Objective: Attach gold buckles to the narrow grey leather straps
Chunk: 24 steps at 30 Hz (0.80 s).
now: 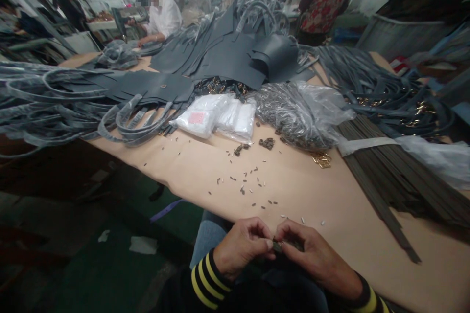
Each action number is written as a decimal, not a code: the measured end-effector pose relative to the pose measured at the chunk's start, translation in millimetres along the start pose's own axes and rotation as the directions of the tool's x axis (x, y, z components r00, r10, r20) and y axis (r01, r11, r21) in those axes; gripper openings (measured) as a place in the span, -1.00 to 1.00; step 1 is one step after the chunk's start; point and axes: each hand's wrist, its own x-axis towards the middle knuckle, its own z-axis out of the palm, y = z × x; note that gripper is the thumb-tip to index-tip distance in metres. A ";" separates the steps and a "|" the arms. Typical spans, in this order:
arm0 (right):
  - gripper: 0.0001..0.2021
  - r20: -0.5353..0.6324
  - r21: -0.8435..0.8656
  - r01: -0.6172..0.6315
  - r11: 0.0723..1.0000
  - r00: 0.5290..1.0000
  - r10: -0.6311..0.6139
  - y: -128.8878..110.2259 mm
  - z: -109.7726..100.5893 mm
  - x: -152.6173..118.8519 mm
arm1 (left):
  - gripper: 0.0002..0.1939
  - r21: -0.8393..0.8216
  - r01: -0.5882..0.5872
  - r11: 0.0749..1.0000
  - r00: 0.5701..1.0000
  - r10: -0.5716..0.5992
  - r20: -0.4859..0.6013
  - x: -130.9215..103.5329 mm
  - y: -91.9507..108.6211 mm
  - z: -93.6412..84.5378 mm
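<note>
Close together at the table's near edge are my left hand (244,247) and my right hand (312,254). Both are closed, fingertips pinched on a small dark piece (277,246) held between them. Its details are too small to tell. Small dark and pale bits (244,190) lie scattered on the tan table top (301,186) beyond my hands. Two little clusters of dark pieces (267,144) sit farther back, in front of white plastic packets (209,115) and a clear bag of dark pieces (293,115).
Dark flat panels (227,58) and looped straps (128,120) cover the back and left. Gold rings (321,160) and long dark strips (385,181) lie right. A person in white (165,14) is at the far side.
</note>
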 end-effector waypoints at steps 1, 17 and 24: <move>-0.95 0.005 -0.002 0.005 1.000 1.000 -0.005 -0.4 -0.9 0.0 | -0.69 0.009 -0.015 1.000 1.000 0.015 0.001 0.5 -0.9 -0.7; -0.92 0.038 -0.137 0.046 0.990 0.998 -0.041 -7.5 -9.7 0.6 | -0.68 -0.027 -0.150 0.988 0.988 0.151 0.027 4.3 -13.9 -0.8; -0.90 0.046 -0.138 0.099 0.985 0.995 -0.094 -15.4 -11.3 -2.9 | -0.68 -0.133 -0.150 0.980 0.983 0.162 0.083 -2.2 -5.6 -1.6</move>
